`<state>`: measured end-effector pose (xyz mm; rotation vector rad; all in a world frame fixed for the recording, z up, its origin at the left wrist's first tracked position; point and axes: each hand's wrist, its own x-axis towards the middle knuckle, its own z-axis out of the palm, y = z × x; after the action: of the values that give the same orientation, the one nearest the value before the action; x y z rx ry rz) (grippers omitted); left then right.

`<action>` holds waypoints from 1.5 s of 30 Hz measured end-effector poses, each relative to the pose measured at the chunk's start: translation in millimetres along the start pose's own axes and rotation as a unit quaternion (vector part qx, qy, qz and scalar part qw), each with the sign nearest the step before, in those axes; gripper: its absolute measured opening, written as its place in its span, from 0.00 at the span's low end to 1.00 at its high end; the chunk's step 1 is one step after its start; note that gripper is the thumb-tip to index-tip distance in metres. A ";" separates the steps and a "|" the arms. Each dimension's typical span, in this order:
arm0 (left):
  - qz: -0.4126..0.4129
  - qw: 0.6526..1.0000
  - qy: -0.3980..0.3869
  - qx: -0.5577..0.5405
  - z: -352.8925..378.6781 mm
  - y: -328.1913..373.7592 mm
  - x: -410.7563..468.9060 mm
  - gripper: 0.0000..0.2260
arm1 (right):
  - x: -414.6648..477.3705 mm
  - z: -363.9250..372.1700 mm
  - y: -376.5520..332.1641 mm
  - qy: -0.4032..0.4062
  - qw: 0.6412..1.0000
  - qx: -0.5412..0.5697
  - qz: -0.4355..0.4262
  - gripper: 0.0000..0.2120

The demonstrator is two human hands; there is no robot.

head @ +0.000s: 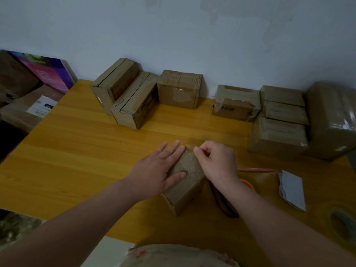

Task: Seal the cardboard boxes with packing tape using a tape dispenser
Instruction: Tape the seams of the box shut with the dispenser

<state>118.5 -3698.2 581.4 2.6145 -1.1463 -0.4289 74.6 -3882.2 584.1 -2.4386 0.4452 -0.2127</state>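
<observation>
The small cardboard box (187,186) stands in the middle of the yellow table (77,151). The left hand (154,170) lies flat on its top, fingers straight. At 3 o'clock from this hand, the right hand (215,162) has curled fingers and pinches a shiny tape strip (188,145) at the far top edge of the box. The tape dispenser (224,204) lies at 4 o'clock from the box, partly hidden under the right forearm.

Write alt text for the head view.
A left hand presses flat on a small cardboard box on a yellow table while the right hand pinches a tape strip at its far edge. A tape dispenser lies just right; more boxes line the wall.
</observation>
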 end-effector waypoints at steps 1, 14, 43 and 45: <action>0.004 1.000 -0.004 0.014 -0.1 0.8 0.4 0.34 | -0.1 -0.3 -0.1 0.001 1.000 -0.001 0.002 0.11; 0.019 0.998 -0.028 0.056 -1.2 5.2 1.5 0.30 | -0.3 0.1 2.8 0.008 0.999 0.027 0.018 0.11; 0.134 0.985 0.107 -0.014 9.4 7.1 -21.3 0.30 | 12.4 -8.8 27.0 -0.342 0.884 -0.193 -0.255 0.67; 0.136 0.983 0.125 0.017 12.2 8.4 -19.8 0.31 | 8.9 -9.3 25.5 -0.310 0.881 -0.226 -0.278 0.66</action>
<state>95.6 -3690.3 576.3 2.4019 -1.4026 -0.0256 73.8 -3909.5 575.8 -2.8387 -0.5604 0.4896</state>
